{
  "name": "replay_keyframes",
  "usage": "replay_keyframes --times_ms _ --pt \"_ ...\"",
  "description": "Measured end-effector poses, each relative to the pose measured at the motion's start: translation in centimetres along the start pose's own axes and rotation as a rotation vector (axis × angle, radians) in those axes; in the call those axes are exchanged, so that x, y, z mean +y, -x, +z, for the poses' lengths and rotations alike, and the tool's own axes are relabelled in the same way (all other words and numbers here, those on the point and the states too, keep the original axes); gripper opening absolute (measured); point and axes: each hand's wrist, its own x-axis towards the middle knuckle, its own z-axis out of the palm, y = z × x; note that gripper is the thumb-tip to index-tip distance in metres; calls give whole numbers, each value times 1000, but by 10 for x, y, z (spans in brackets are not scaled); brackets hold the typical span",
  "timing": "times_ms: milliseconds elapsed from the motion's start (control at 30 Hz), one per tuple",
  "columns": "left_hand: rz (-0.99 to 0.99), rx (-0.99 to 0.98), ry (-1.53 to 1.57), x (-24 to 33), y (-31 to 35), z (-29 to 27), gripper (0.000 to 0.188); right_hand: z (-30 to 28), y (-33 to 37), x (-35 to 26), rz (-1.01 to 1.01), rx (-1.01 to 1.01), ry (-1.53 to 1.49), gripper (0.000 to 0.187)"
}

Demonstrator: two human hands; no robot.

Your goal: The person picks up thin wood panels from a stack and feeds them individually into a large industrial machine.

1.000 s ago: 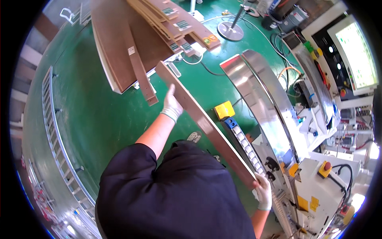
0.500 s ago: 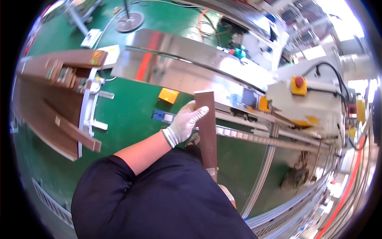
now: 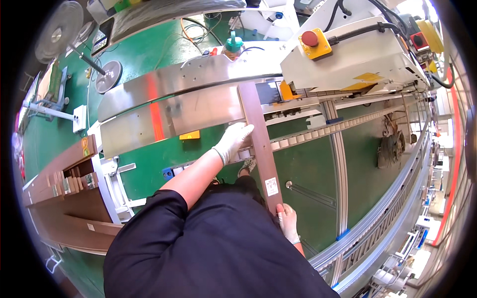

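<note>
A long brown board (image 3: 259, 135) with a white label near its close end is held lengthwise in front of me. My left hand (image 3: 232, 141), in a pale glove, grips its left edge around the middle, thumb on the top face. At the near end my right hand (image 3: 288, 221), also gloved, is closed on the board by the label, its thumb on top. The far end of the board overlaps the edge of a shiny metal machine table (image 3: 198, 107) with a red stripe; I cannot tell whether it touches.
A white machine housing (image 3: 357, 59) with a red stop button (image 3: 310, 38) stands at the far right. Beyond my left arm is a rack of brown boards (image 3: 59, 218). A roller track (image 3: 338, 127) runs to the right, and a yellow box (image 3: 190, 135) sits under the table.
The view has shifted toward the machine and right. The board's far end now overlaps the metal table further. My right hand, mostly hidden before, shows at the near end.
</note>
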Motion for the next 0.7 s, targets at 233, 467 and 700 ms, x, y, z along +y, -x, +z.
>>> replay_keyframes --times_ms 233,467,700 --pt "375 271 -501 -3 -21 37 38 -28 -30 -18 -63 7 47 47" --pt "-76 184 98 11 -29 62 25 -46 -57 6 -10 -49 47 49" --pt "-117 123 189 26 -59 107 28 -79 -88 28 0 -36 56 50"
